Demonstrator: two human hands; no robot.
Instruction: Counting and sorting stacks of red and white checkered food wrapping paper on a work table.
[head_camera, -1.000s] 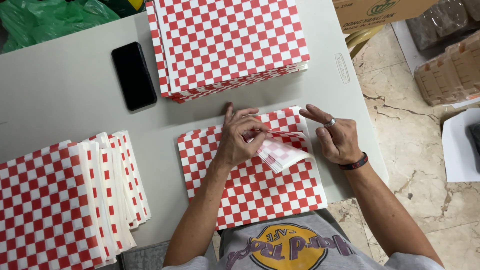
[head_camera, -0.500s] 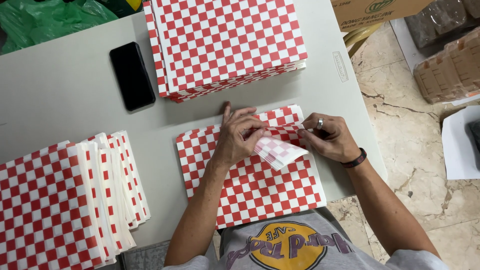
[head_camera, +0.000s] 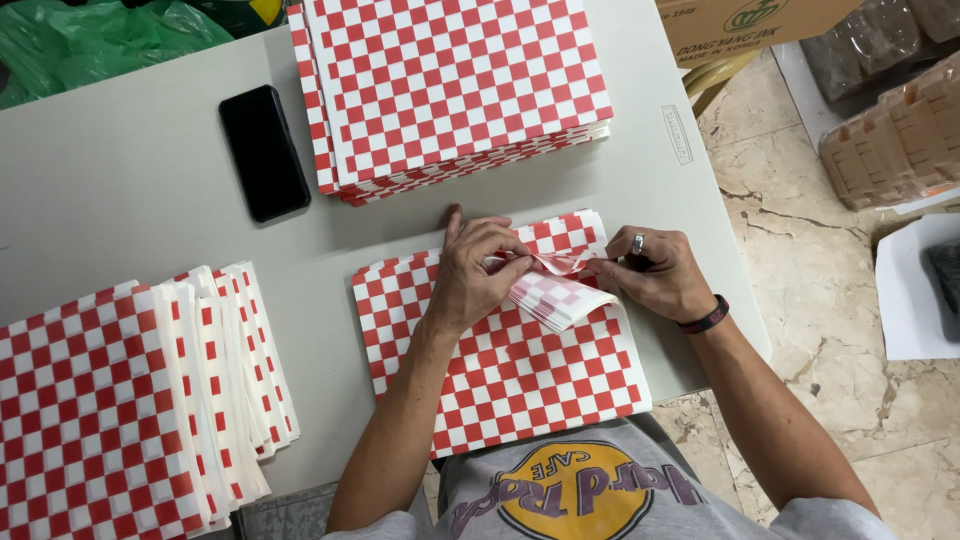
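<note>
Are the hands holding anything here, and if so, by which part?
Yes. Both the left hand and the right hand pinch the turned-up top right corner of the red-and-white checkered paper sheet, at its fold.

The person works with two bare hands and bare forearms; no sleeves reach the wrists or elbows. The left hand (head_camera: 475, 275) carries no ring, band or watch. The right hand (head_camera: 655, 275) carries one ring (head_camera: 637, 243), silver-coloured, on a finger near the knuckle. The right wrist carries a narrow dark wristband (head_camera: 706, 318) with a small reddish mark on its edge. The torso is covered by a grey short-sleeved T-shirt (head_camera: 700, 510). The shirt front bears a large round yellow-orange emblem (head_camera: 580, 490) with purple lettering across it and a dark outline around the disc.
</note>
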